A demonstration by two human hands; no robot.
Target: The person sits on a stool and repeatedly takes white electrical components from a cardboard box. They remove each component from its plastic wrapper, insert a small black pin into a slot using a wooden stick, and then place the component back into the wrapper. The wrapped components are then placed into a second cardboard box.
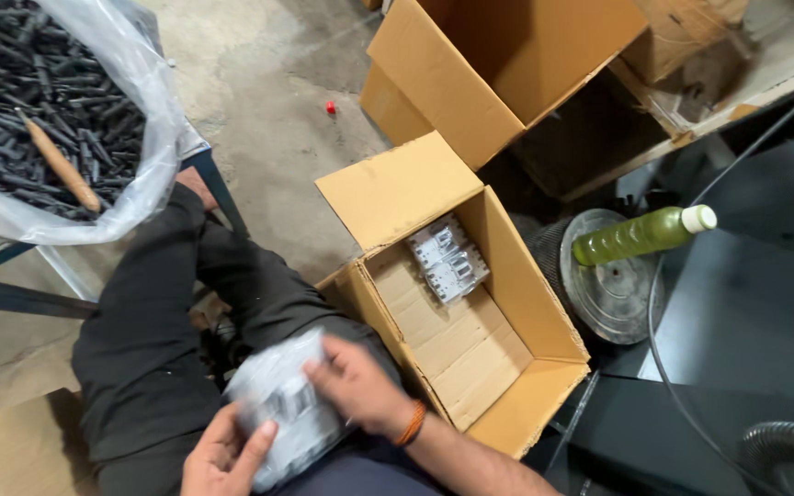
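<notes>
Both the left hand [222, 459] and the right hand [360, 386] clasp a blurred grey-white plastic block [282, 409] on the lap, beside an open brown cardboard box [470, 358] holding similar pieces.

A wrapped block [282, 409] sat in the lap between the left hand [218, 459] and right hand [360, 386]. Right of them an open carton [507, 386] held switch units [448, 260] at its far end. A bottle [640, 235] lay on a disc [613, 294] further right, and a bag of rods [48, 119] stood far left.
</notes>
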